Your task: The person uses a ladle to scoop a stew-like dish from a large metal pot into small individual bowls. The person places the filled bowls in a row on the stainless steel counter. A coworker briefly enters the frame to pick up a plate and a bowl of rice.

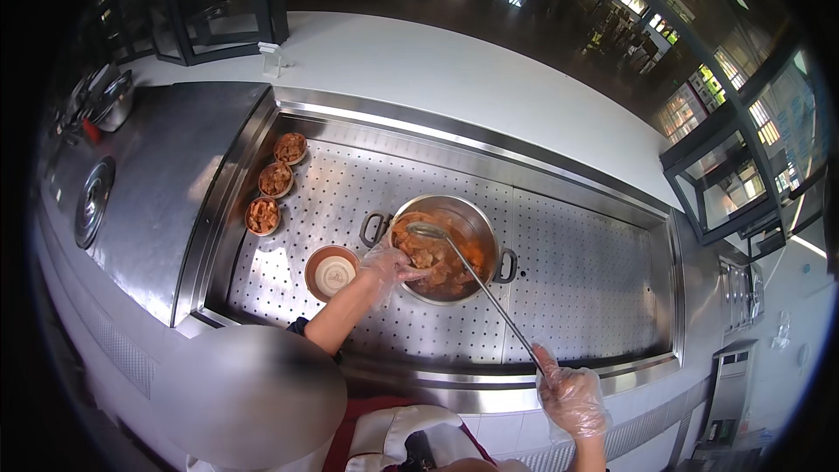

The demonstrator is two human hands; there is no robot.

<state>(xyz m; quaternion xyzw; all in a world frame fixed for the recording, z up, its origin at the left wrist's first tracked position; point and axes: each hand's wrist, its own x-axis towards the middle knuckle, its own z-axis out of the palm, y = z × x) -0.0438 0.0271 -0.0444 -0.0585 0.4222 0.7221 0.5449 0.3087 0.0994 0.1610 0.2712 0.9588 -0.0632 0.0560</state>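
Observation:
A steel pot with two dark handles holds pieces of meat in reddish-brown broth. At its left side my left hand, in a clear plastic glove, grips a bowl with meat in it; much of this bowl is hidden. My gloved right hand is closed around the long handle of a metal ladle, whose head is over the held bowl. An empty brown bowl with a pale inside rests left of the pot. Three bowls of meat form a row farther left.
The pot and bowls stand on a sunken perforated steel tray with a raised metal rim. A round metal lid and a metal basin are on the steel counter at left. A white ledge runs behind. A blurred oval covers the lower left.

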